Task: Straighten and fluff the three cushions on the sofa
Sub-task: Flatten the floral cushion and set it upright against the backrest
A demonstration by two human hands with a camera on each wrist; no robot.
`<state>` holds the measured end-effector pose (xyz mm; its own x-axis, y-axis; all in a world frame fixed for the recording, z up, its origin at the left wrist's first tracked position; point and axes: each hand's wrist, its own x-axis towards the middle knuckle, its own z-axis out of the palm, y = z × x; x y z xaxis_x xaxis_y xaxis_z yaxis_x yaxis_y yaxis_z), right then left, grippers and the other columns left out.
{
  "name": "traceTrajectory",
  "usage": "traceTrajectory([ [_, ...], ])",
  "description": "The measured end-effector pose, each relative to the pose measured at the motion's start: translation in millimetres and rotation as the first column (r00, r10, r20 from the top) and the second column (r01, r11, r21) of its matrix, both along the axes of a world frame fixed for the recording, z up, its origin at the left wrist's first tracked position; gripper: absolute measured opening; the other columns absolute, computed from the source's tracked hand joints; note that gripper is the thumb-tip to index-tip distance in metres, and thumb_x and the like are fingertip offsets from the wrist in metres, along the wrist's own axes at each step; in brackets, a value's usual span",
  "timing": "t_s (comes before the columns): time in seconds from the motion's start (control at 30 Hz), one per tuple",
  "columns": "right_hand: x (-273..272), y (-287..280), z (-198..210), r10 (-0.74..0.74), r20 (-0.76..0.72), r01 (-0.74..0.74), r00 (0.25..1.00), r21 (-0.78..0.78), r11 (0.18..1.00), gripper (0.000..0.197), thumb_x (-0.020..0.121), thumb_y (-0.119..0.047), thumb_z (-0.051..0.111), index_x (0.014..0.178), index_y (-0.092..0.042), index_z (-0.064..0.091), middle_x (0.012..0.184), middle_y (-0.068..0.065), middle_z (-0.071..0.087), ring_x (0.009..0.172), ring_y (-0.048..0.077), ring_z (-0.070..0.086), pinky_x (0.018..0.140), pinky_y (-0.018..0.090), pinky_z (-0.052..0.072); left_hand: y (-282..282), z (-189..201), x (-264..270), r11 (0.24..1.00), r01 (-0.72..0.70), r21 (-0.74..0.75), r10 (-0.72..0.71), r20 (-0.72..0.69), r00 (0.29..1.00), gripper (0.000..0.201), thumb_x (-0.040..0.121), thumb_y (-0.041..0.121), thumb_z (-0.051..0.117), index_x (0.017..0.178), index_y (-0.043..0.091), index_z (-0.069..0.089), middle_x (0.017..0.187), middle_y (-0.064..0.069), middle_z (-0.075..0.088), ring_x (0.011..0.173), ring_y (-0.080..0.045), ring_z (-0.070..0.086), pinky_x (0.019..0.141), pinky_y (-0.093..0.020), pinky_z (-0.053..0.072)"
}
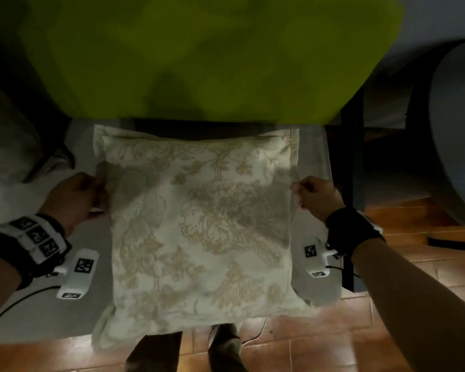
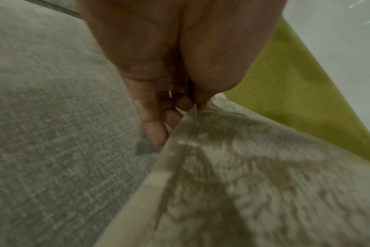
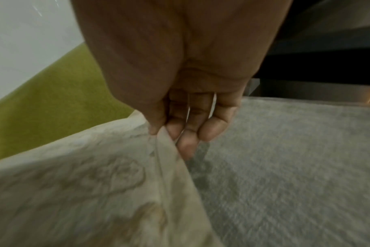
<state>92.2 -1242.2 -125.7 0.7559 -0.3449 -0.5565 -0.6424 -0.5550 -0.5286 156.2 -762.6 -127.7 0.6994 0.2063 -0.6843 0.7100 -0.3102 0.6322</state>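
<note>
Head view: looks steeply down from above onto the cream cushion (image 1: pixel 202 226), taking in the whole cushion. Left wrist view: close range, along the left hand (image 2: pixel 158 70) to the cushion's left edge. Right wrist view: close range, along the right hand (image 3: pixel 180 70) to its right edge. All views share the cushion.

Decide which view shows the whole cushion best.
The head view: the cushion shows whole there, both side edges and all corners, held over the grey seat. Each wrist view shows only one pinched edge and blurred pattern.
</note>
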Motion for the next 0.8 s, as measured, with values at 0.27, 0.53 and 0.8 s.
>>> traceTrajectory([
  [0.27, -64, 43, 3, -0.21, -0.315, 0.342, 0.926, 0.463, 0.818, 0.078, 0.074, -0.09, 0.051, 0.135, -0.041, 0.05, 0.126, -0.01, 0.061, 0.115, 0.023, 0.062, 0.092, 0.046, 0.052, -26, 15, -58, 0.982, 0.015, -0.188, -0.063, -0.249, 0.966, 0.082, 0.058, 0.1, 0.044, 0.116, 0.048, 0.067, 0.104, -0.004, 0.067, 0.095, -0.026, 0.061, 0.085, -0.042, 0.053],
  [0.53, -96, 45, 3, -0.318, -0.145, 0.334, 0.937, 0.643, 0.69, 0.091, 0.06, -0.071, 0.086, 0.131, -0.024, 0.053, 0.127, 0.0, 0.07, 0.111, 0.02, 0.072, 0.098, 0.047, 0.057, -63, 58, -84, 0.991, 0.111, -0.071, -0.112, -0.005, 0.994, 0.098, 0.075, 0.075, 0.058, 0.151, 0.023, 0.026, 0.136, 0.013, 0.043, 0.114, -0.014, 0.054, 0.098, -0.038, 0.046],
  [0.8, -30, -32, 72, -0.281, 0.318, 0.051, 0.906, 0.575, 0.817, 0.109, 0.053, -0.074, 0.086, 0.144, -0.033, 0.042, 0.137, -0.011, 0.06, 0.125, 0.009, 0.06, 0.097, 0.036, 0.054, -123, 99, -19, 0.968, 0.17, -0.183, -0.07, 0.457, 0.887, 0.118, 0.045, 0.069, 0.087, 0.14, 0.016, 0.04, 0.121, 0.012, 0.06, 0.106, 0.001, 0.061, 0.075, -0.015, 0.052],
])
